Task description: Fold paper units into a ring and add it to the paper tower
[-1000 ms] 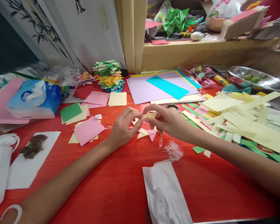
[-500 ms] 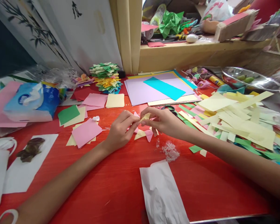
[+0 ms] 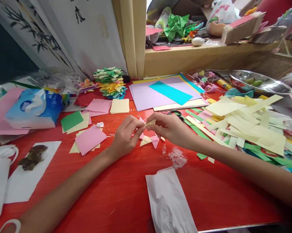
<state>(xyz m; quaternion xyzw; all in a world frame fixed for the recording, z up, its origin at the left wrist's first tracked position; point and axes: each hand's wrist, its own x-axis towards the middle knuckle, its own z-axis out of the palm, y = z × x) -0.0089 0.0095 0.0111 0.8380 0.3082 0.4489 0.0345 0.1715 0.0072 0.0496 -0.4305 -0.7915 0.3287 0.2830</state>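
My left hand (image 3: 128,134) and my right hand (image 3: 167,127) meet over the middle of the red table. Between their fingertips they pinch a small folded piece of pale yellow paper (image 3: 150,123). Fingers partly hide it. Just below and behind the hands, small folded pieces of yellow paper (image 3: 145,140) and pink paper (image 3: 155,141) lie on the table. Black-handled scissors (image 3: 176,114) rest beyond my right hand, their blades hidden. Square pink sheets (image 3: 91,141) lie left of my left hand.
A pile of paper strips (image 3: 252,126) spreads at right. A tissue pack (image 3: 34,108) stands at left. Farther back are a stack of folded papers (image 3: 110,82), lilac sheets (image 3: 142,94) and a metal bowl (image 3: 277,86). White paper (image 3: 170,200) lies in front.
The pale yellow paper between my fingers now looks narrower and flatter, and my right fingers have closed in a little. The whole view has shifted slightly.
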